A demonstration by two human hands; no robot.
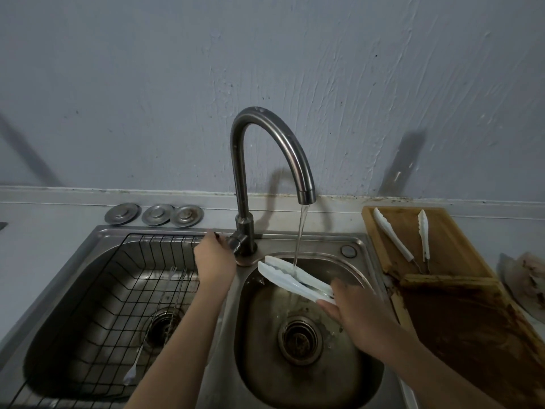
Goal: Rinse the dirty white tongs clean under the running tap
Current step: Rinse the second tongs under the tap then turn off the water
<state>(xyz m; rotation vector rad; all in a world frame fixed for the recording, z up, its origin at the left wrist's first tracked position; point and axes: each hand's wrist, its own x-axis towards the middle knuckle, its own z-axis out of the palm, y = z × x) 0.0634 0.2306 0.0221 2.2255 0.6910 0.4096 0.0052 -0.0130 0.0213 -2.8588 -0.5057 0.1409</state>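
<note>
White tongs [290,277] lie slanted over the right sink basin [312,376], tips toward the tap base. My right hand [351,308] grips their handle end. A thin stream of water [300,234] falls from the curved steel tap [265,143] onto the tongs' middle. My left hand [213,261] is at the tap's lever [236,242] at the base, fingers closed around it.
Left basin holds a black wire rack [97,290] with a tongs-like white utensil [138,361] in it. A wooden tray [442,231] on the right counter carries two more white tongs [392,237], with a brown-smeared board [472,326] in front. Three metal sink plugs [154,214] sit behind the left basin.
</note>
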